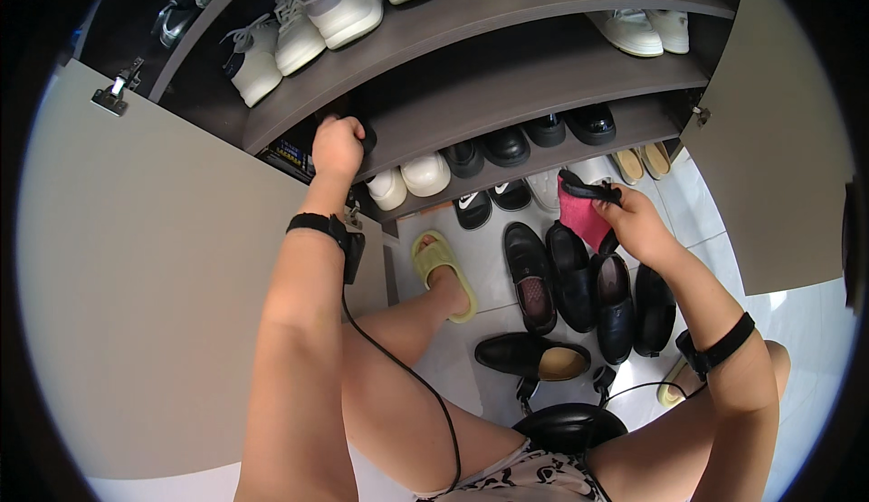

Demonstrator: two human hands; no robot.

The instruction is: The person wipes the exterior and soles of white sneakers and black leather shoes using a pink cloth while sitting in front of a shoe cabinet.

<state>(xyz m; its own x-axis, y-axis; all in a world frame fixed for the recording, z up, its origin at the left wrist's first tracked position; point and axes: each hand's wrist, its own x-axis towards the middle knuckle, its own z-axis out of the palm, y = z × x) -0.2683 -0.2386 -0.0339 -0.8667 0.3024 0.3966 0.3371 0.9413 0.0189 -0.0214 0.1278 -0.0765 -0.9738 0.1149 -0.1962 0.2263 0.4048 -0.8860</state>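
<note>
My left hand (pixel 339 147) reaches to the left end of the middle shelf (pixel 468 94) in the shoe cabinet. Its fingers are closed around a dark object (pixel 368 139), probably a black shoe, mostly hidden by the hand and the shadow. In my right hand (pixel 638 223) is a pink cloth (pixel 582 220) with black edging, held above the floor. Below it, black leather shoes (pixel 569 278) stand side by side on the tiles. One more black shoe (pixel 533 357) with a tan insole lies crosswise, closer to me.
White sneakers (pixel 346 6) line the upper shelf; another white pair (pixel 635 32) is at the middle shelf's right. Black shoes (pixel 506 145) fill the lower shelf. Black slides (pixel 473 210) sit beneath. Cabinet doors stand open at left (pixel 149 285) and right (pixel 767 128). A cable (pixel 414 373) hangs from my left wrist.
</note>
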